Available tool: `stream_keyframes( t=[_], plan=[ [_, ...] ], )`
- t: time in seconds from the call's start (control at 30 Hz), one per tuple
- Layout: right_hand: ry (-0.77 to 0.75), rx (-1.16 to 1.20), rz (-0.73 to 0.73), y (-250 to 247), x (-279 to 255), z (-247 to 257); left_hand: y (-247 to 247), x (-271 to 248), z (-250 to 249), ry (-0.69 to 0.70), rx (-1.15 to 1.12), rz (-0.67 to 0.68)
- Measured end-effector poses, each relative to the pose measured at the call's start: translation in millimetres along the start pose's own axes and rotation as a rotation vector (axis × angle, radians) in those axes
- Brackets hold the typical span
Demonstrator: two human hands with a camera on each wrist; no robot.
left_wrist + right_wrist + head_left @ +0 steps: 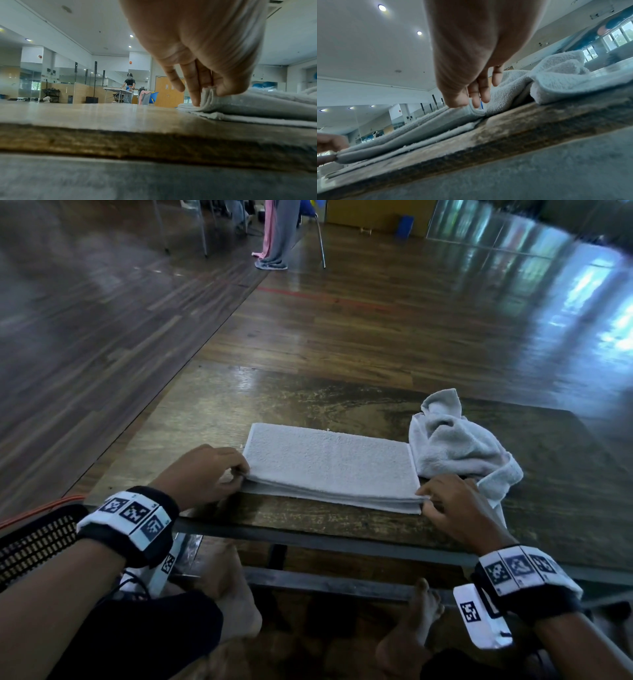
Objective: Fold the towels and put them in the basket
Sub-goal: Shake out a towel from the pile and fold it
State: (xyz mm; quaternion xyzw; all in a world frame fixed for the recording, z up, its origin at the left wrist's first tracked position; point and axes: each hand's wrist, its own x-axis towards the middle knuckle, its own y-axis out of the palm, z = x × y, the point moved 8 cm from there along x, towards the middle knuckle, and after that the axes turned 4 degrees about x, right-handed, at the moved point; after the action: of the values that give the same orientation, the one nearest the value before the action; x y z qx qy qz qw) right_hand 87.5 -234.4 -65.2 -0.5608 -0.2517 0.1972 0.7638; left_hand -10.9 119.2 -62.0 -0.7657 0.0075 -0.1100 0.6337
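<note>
A pale grey towel point(329, 465) lies folded flat in several layers near the front edge of a worn wooden table point(308, 402). My left hand point(239, 470) pinches the upper layers at the towel's near left corner point(211, 93). My right hand point(426, 498) pinches the upper layers at the near right corner point(471, 106). A second, crumpled pale towel point(455, 440) lies heaped just right of the folded one and touches it. That heap point(556, 75) rises behind my right fingers. The basket point(30, 542), dark mesh, shows only in part at the far left, below table height.
Bare table surface stretches behind and left of the folded towel. My bare feet point(236, 594) are under the table's front rail. Across the wooden floor stands a chair draped with pink and grey cloth point(277, 234). Another person point(128, 88) works at a distant table.
</note>
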Motion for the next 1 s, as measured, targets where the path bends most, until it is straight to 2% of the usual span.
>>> stream_keyframes(
  t=[0.07, 0.2, 0.4, 0.5, 0.6, 0.7, 0.83, 0.9, 1.0],
  plan=[
    [-0.015, 0.017, -0.01, -2.2, -0.6, 1.0, -2.5, -1.4, 4.2, -0.016, -0.051, -0.003],
    [-0.037, 0.014, 0.053, 7.6, -3.1, 6.1, 9.9, -5.8, 9.7, -0.066, -0.058, 0.137],
    [-0.082, -0.003, -0.044, 1.7, -5.9, 20.6, 5.0, -5.9, -3.1, 0.028, 0.042, 0.042],
    [-0.092, 0.027, 0.002, 7.2, -7.0, 28.7, 11.4, -6.4, -9.3, 0.023, 0.096, 0.127],
    [-0.054, -0.016, 0.031, 10.0, -9.9, 24.3, 11.1, -8.5, -8.2, -0.054, 0.182, 0.215],
    [0.001, -0.062, 0.033, 7.5, -4.6, 29.2, 5.3, -6.4, -21.5, -0.119, 0.249, 0.149],
    [0.056, -0.014, -0.06, 7.7, 24.3, 55.0, 16.4, 18.7, -74.8, -0.066, 0.18, 0.02],
    [0.102, 0.059, -0.06, 22.0, 36.6, 67.6, 34.2, 34.8, -93.0, -0.077, 0.103, 0.033],
    [0.181, 0.159, 0.042, 57.0, 43.3, 79.7, 64.5, 46.3, -97.9, -0.18, 0.052, 0.106]
  ],
)
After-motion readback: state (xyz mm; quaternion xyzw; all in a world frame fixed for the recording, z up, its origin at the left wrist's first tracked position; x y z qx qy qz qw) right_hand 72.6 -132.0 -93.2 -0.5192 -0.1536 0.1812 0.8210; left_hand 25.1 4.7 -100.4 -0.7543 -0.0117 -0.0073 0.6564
